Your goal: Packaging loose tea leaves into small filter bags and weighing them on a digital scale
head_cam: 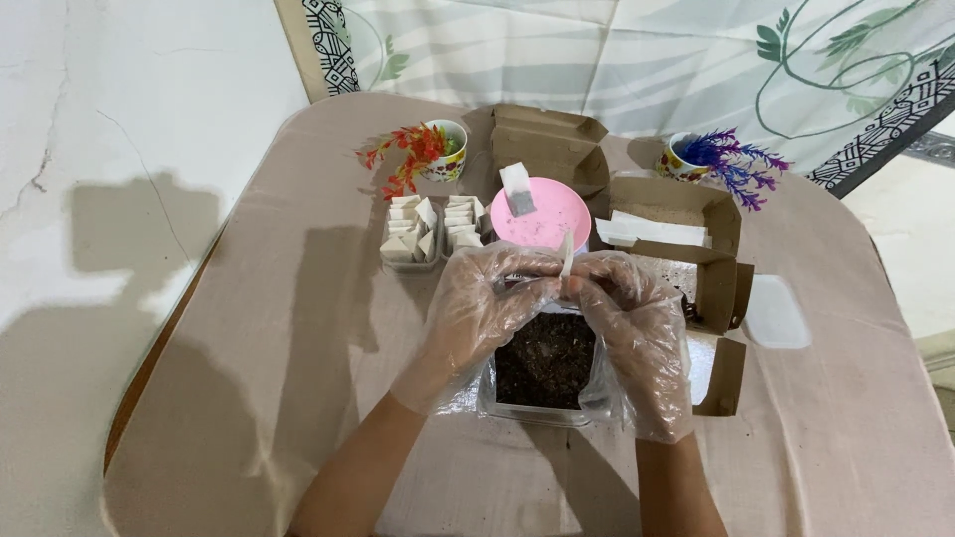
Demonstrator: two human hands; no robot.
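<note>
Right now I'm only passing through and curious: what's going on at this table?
A person in thin clear gloves works over a clear container of dark loose material. The left hand and right hand meet above it, pinching a small white paper packet between the fingertips. Behind them sit a pink plate with one packet on it, two small trays of folded white packets, open cardboard boxes, and two cups of artificial flowers.

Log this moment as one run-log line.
left hand: pinching small white sachet | right hand: pinching same sachet | below: clear tub of dark loose material | behind: pink plate, sachet trays
</note>
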